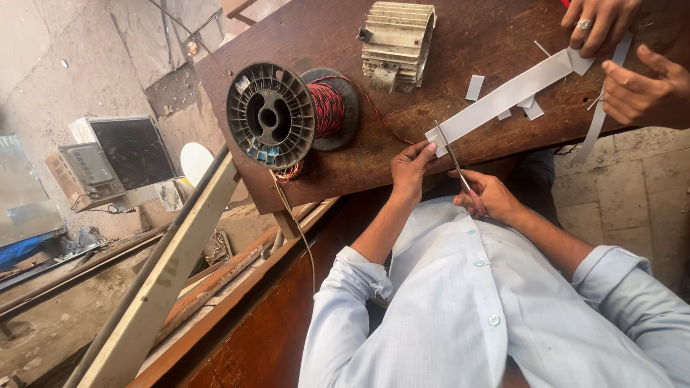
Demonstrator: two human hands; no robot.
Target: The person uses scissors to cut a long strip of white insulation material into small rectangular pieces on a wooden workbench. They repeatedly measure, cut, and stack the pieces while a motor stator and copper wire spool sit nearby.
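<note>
Right now the left hand [411, 167] is pinching the near end of a long grey strip [503, 97] that is lying across the wooden worktop [460, 29], its grip closed on that end. The right hand [489, 195] is gripping scissors [454, 164], blades parted and meeting the strip just beside the left fingers. Another person's hands [618, 57] are holding the strip's far end among small offcuts [474, 87], while a spool [287, 115] of red wire and a finned metal casing [397, 44] are sitting further along.
</note>
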